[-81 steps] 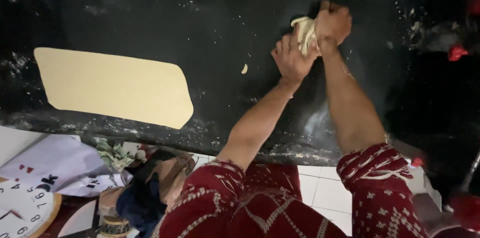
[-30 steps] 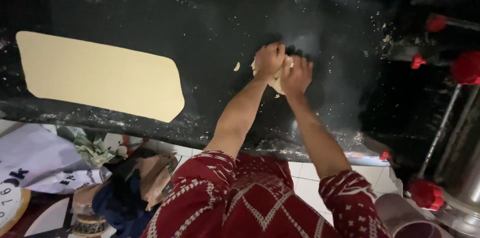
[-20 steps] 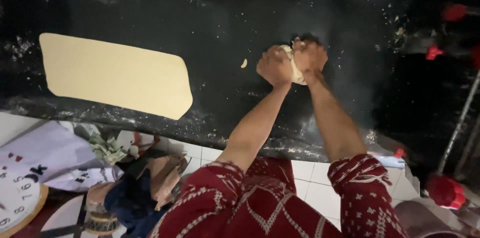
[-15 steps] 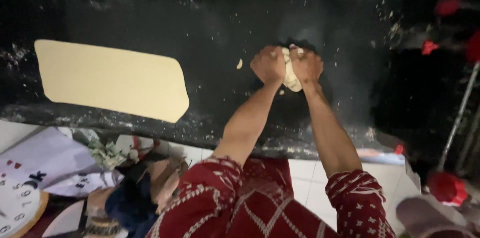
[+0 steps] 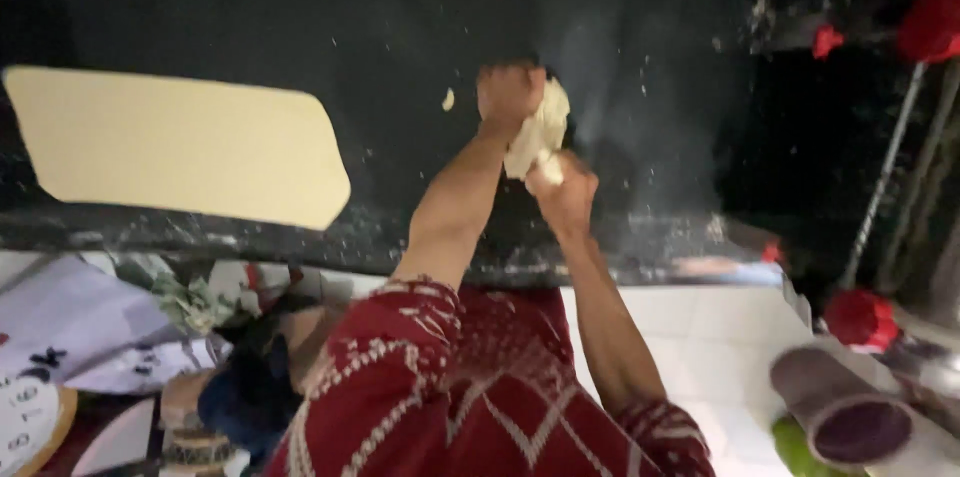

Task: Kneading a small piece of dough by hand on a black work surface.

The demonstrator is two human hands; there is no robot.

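- Containers first: honestly not much to report. Bottom right there's a grey tube [image 5: 848,407] lying on its side with its dark purple end facing the camera, and something green [image 5: 795,445] tucked just beside it. Can't tell what's inside the tube, if anything.
- The main thing is a lump of pale dough [image 5: 538,135], sitting out on the black countertop [image 5: 300,17], right of the middle.
- It's sandwiched between both hands: left hand [image 5: 508,94] is above it on the far side, right hand [image 5: 566,195] is on the near side, closer to the body.
- Left hand is balled into a fist pressed against the top of the dough. Right hand is curled around the lower end, gripping it. Both touching it for sure.
- Dough looks soft and lumpy, creamy off-white, kind of folded on itself.
- Off to the left, well apart from the hands, lies a flat rolled-out sheet of dough [image 5: 170,147], smooth, yellowish, a long rectangle with rounded corners.
- A tiny dough scrap [image 5: 449,99] sits just left of the left hand.
- Countertop is dark, glossy, dusted with white flour specks, heaviest to the right of the hands.
- Sleeves [image 5: 400,377] are red with a white pattern.
- White tile [image 5: 720,337] shows below the counter edge.
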